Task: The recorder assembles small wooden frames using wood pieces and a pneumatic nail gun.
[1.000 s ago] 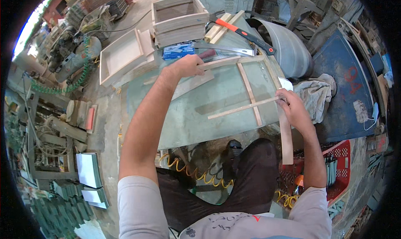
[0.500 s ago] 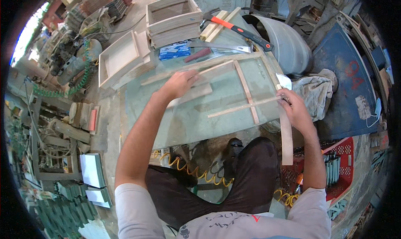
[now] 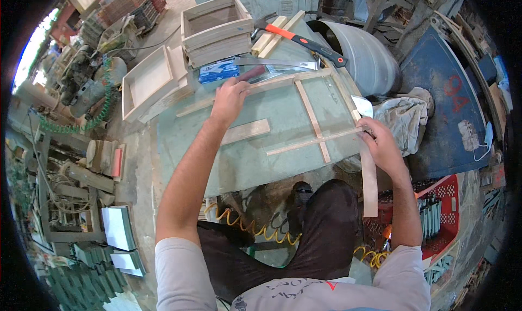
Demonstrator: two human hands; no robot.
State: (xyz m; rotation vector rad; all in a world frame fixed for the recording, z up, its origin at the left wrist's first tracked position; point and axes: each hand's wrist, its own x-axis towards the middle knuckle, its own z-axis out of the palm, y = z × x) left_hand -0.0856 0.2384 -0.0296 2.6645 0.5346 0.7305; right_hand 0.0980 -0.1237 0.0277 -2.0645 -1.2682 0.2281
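Though slim, a straight wooden strip [image 3: 293,146] in right hand [image 3: 379,141]; left hand [image 3: 230,100]: grip unclear

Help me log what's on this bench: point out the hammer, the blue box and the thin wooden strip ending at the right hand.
Hammer [image 3: 305,42]: head view, on the middle of its handle.
Blue box [image 3: 218,72]: head view, on its upward-facing side.
Thin wooden strip [image 3: 304,143]: head view, near the middle of its length.

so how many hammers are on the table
1: the orange-and-black hammer lies toward the far side of the table, crossing two pale wood sticks; others could be hidden.
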